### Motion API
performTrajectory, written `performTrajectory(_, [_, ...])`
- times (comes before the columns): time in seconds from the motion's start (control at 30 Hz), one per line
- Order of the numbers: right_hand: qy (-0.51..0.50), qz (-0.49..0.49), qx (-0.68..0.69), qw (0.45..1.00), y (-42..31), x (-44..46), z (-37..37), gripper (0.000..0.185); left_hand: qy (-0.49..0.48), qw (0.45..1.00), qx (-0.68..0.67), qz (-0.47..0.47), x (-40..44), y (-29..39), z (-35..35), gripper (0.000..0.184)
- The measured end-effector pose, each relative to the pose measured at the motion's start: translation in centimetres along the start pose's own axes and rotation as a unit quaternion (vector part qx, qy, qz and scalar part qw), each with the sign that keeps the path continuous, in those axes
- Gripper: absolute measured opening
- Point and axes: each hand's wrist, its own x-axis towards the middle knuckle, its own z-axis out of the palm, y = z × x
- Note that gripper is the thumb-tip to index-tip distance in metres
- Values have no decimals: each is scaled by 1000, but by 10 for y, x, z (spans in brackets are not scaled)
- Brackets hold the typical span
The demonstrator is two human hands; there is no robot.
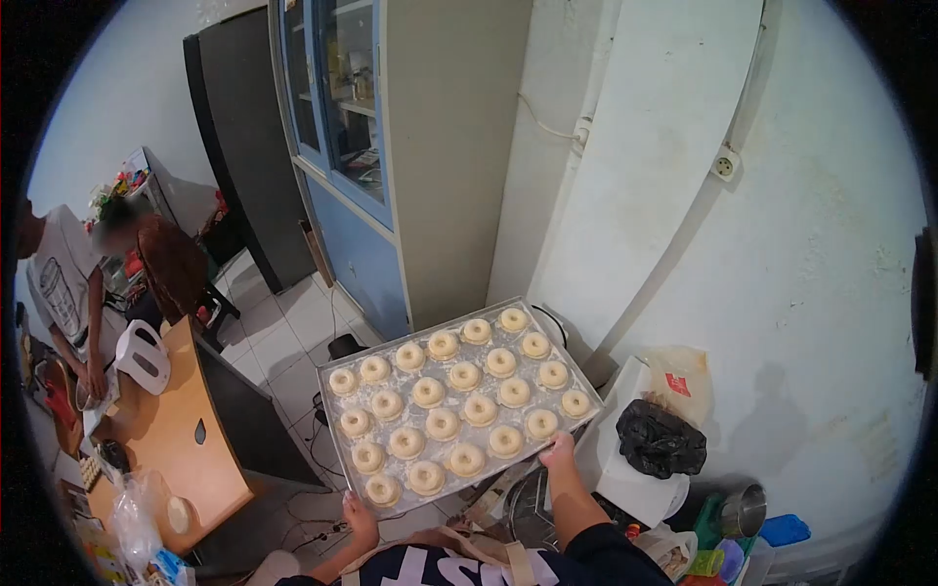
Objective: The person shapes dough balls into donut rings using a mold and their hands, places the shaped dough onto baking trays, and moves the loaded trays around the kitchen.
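A metal tray [459, 327] with several ring-shaped pieces of pale dough in rows is held level in front of my body. Flour is scattered between the rings. My left hand [360, 518] grips the tray's near left corner, thumb along the rim. At the near right edge, my right hand [557, 451] is closed on the rim. The fingers under the tray are hidden for both hands.
A wooden table [186, 430] with a white hand mixer [143, 359] stands left, two people beyond it. Ahead is a blue-grey cabinet [445, 156]. On the right are a white surface [625, 488], a black plastic bag [660, 439] and a metal pot [745, 511].
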Motion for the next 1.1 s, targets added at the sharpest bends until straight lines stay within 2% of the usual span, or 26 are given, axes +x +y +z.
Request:
performTrajectory(0.1, [19,4,-9,1000,-3,-1,-1,51,-55,998,-11,-16,9,-39,-8,39])
performTrajectory(0.2, [-3,-7,-4,1000,-7,-21,27,52,27,994,108,-25,-3,-40,3,34])
performTrajectory(0.27, [3,-21,0,1000,-6,-29,32,52,-119,985,109,-65,16,-99,-19,32])
performTrajectory(0.33, [-17,-30,5,999,3,-28,21,49,-213,968,91,-93,19,-103,-36,31])
performTrajectory(0.37, [-30,-37,8,999,9,-27,18,47,-235,964,70,-99,10,-79,-35,31])
performTrajectory(0.47, [60,-58,-46,995,34,-38,24,39,-349,919,84,-161,-3,65,-24,32])
performTrajectory(0.53, [106,-112,-87,984,51,-47,27,34,-424,884,78,-181,5,62,-29,33])
performTrajectory(0.6, [122,-138,-109,977,64,-57,33,32,-485,858,32,-167,23,9,-33,34])
performTrajectory(0.7, [109,-148,-122,975,71,-70,42,32,-589,774,207,-110,45,37,-32,40])
performTrajectory(0.8, [140,-171,-156,963,87,-60,31,35,-608,762,-9,-222,60,-53,-37,45])
performTrajectory(0.87, [182,-172,-184,950,94,-49,21,38,-608,771,44,-185,58,-61,-30,46])
performTrajectory(0.9, [165,-182,-213,946,99,-51,19,39,-617,761,83,-180,54,-53,-26,46])
performTrajectory(0.93, [148,-191,-243,939,100,-56,21,41,-626,750,122,-174,49,-39,-23,46])
performTrajectory(0.97, [133,-199,-271,932,108,-63,19,42,-644,721,175,-183,46,12,-22,45])
performTrajectory(1.03, [189,-184,-317,911,120,-92,38,43,-671,694,217,-148,43,36,-27,43])
performTrajectory(1.1, [206,-176,-327,905,124,-101,42,44,-686,699,194,-54,42,17,-28,41])
